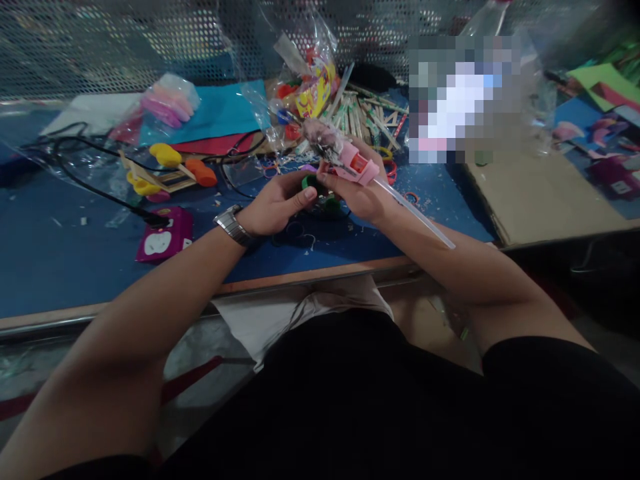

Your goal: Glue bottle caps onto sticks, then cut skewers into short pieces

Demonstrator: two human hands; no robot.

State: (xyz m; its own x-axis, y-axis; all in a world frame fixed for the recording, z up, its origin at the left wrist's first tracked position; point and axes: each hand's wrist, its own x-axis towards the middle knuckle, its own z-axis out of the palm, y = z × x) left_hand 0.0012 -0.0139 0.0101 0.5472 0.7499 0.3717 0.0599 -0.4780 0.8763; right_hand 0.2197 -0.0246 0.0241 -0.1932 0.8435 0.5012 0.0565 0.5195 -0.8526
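Note:
My right hand [363, 193] is wrapped round a pink hot glue gun [367, 170], whose front end is covered in a greyish, crumpled wrapping. From its back a clear glue stick [425, 221] runs out over my right forearm. My left hand [277, 203], with a metal watch [233, 225] at the wrist, pinches a small green ring-shaped piece [309, 181], perhaps a bottle cap. The fingers of both hands come close together here. Below them on the blue table [250, 267], another dark green round piece [331, 205] is partly hidden.
At left stand a purple power adapter [167, 237] with a black cable and a small stick model with yellow and orange caps [170, 175]. Behind lie coloured sheets [225, 107], a clear bag, and a heap of wooden sticks [355, 120]. Cardboard [545, 193] lies at right, beside a pixelated patch.

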